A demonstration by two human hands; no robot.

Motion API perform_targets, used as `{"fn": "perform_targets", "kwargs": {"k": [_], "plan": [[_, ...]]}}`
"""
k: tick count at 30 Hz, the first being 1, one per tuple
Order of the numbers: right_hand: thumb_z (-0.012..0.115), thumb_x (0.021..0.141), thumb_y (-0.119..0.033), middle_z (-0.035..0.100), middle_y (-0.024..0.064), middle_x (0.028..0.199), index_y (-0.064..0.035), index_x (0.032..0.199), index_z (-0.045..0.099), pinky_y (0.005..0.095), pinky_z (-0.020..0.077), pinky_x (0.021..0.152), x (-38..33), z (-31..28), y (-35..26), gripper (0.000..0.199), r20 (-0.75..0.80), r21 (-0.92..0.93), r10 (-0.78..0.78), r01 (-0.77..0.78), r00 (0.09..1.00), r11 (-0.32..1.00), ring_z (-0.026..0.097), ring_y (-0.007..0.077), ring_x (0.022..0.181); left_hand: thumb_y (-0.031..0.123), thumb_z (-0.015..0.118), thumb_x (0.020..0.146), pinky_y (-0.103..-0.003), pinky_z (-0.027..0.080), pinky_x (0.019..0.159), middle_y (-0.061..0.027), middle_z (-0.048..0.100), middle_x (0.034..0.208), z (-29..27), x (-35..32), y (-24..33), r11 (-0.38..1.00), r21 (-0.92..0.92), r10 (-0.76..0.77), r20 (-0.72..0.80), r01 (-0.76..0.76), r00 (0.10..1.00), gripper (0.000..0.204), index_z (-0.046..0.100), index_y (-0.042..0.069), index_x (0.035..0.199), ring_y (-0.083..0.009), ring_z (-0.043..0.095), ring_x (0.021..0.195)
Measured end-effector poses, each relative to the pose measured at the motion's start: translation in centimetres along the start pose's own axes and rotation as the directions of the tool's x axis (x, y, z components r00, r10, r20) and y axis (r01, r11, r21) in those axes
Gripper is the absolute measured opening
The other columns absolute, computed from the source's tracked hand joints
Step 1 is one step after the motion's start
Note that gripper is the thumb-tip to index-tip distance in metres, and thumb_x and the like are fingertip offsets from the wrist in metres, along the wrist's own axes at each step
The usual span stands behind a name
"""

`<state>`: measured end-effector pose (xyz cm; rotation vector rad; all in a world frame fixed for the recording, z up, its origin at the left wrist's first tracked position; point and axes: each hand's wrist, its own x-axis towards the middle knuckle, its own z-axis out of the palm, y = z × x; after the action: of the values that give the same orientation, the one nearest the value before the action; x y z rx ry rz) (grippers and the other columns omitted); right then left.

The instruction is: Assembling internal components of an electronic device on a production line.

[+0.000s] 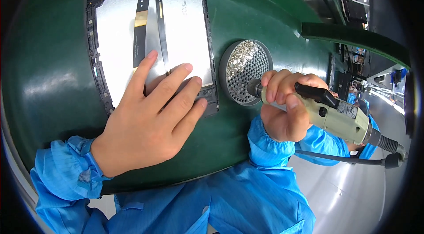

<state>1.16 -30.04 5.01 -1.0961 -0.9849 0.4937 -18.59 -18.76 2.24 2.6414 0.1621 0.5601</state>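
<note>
Hands in blue elasticated sleeves work over a dark green counter (53, 84) in the head view. The left hand (148, 121) lies flat and open, fingers spread, pressing on the lower right part of an opened flat device with a black frame and silvery metal back plates (117, 39); its fingertips rest on the plate near two thin black ribbon cables (161, 26) that run down the middle of the device, beside a yellowish flex strip (140, 20). The right hand (285, 106) is closed around a beige electric screwdriver with a black lever (329, 112), held nearly level, its dark nose pointing left. That nose touches the right edge of a round grey perforated screw tray (245, 70) holding small shiny screws, which sits on the counter just right of the device and close to the left hand's fingertips. A black cord (344, 159) trails from the screwdriver's rear past the counter's edge. Further devices with black frames (349, 0) lie at the upper right, well apart.
</note>
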Motion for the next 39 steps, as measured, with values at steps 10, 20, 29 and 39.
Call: {"fn": "perform_targets", "kwargs": {"k": [10,20,29,39], "plan": [[0.06,0.081,-0.014,0.049,0.0042,0.064,-0.0103,0.117,0.047,0.0382,0.0431,0.061,-0.5,2.0,-3.9,0.039,0.019,-0.014,-0.075,0.075,0.997,0.997,0.049,0.0181,0.057,0.012,0.073,0.06,-0.054,0.036,0.103,-0.0143,0.059,0.115,-0.8,-0.3,-0.8,0.997,-0.066,0.036,-0.006,-0.036,0.999,0.043,0.066,-0.002,0.1,-0.0296,0.054,0.115],[0.059,0.084,-0.012,0.05,0.0036,0.066,-0.0077,0.11,0.045,0.0324,0.0434,0.055,-1.9,7.1,-3.4,0.03,0.225,-0.008,-0.001,0.003,0.974,1.0,0.051,0.0155,0.053,0.015,0.073,0.06,-0.046,0.04,0.101,-0.0136,0.06,0.114,0.1,-0.6,-1.5,0.992,-0.126,0.02,-0.097,-0.032,0.995,0.042,0.066,-0.005,0.096,-0.0273,0.056,0.112],[0.061,0.083,-0.011,0.049,0.0044,0.064,-0.0085,0.108,0.045,0.0361,0.0432,0.057,-2.1,7.8,-3.0,0.03,0.222,-0.022,0.078,-0.075,0.972,0.997,0.05,0.018,0.054,0.018,0.073,0.061,-0.046,0.039,0.102,-0.0137,0.061,0.11,-0.3,-1.1,-1.7,0.995,-0.089,0.037,-0.1,-0.046,0.994,0.041,0.067,-0.005,0.095,-0.0267,0.055,0.112],[0.062,0.082,-0.01,0.049,0.0055,0.063,-0.0074,0.107,0.043,0.0378,0.0436,0.058,-2.4,7.7,-2.2,0.032,0.292,0.002,-0.007,0.007,0.956,1.0,0.049,0.0189,0.055,0.016,0.074,0.065,-0.045,0.043,0.097,-0.0139,0.061,0.103,-0.5,-1.1,-2.2,0.975,-0.149,0.145,-0.15,-0.167,0.978,0.027,0.067,-0.001,0.085,-0.0307,0.057,0.109]]}}
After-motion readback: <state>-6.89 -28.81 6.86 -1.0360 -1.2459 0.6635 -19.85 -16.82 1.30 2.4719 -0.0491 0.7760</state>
